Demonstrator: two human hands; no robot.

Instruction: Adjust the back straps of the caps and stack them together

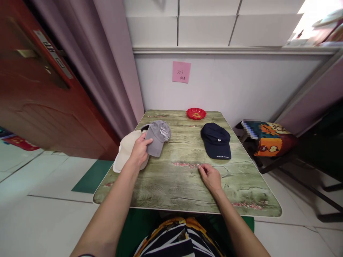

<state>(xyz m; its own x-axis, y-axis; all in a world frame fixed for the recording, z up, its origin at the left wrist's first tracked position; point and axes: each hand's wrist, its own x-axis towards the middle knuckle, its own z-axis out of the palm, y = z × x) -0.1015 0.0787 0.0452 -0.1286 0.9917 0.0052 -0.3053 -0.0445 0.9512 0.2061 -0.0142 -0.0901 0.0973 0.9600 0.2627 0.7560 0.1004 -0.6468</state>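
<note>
My left hand [139,150] grips the edge of a grey baseball cap [158,137] with pale lettering on its front. Beneath that hand, at the table's left side, lies a cream cap [127,147], partly covered by my hand and the grey cap. My right hand [211,177] rests on the table with its fingers curled together; whether anything is inside them is hidden. Just beyond it sits a navy baseball cap [215,140], its brim toward me, with a small white emblem and white text on the brim.
A red scalloped dish [196,114] stands at the far edge of the wood-patterned table [174,185]. A pink note [181,72] is stuck to the wall behind. To the right is a stool with a colourful cover [277,137]; a brown door [40,92] and curtain are on the left.
</note>
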